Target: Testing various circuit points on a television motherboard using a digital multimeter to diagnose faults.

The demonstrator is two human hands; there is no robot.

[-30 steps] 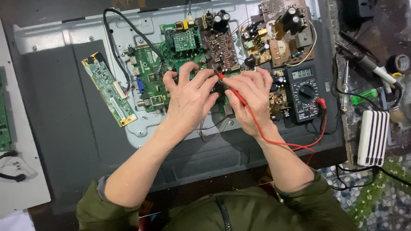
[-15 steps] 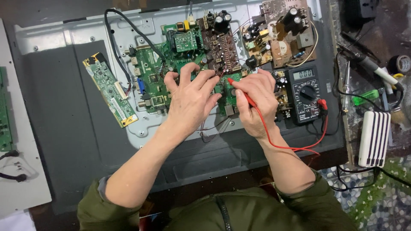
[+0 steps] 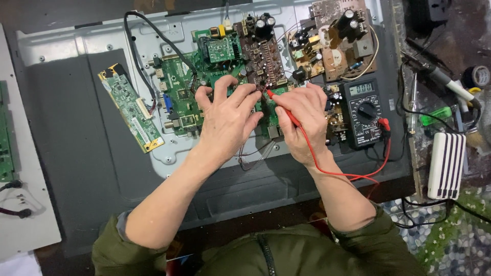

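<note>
Over at the left of the frame lies a small green strip board (image 3: 131,107). Next, the left hand (image 3: 227,120) rests spread on the big green board (image 3: 181,94) in the middle. Beside it, the right hand (image 3: 303,122) pinches a red probe (image 3: 280,106), tip touching the board. A black meter (image 3: 363,112) sits right.

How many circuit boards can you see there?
5, maybe more hidden: a green main board under the hands, a brown board, a tan board, a narrow green strip board, another green board at the left edge.
</note>
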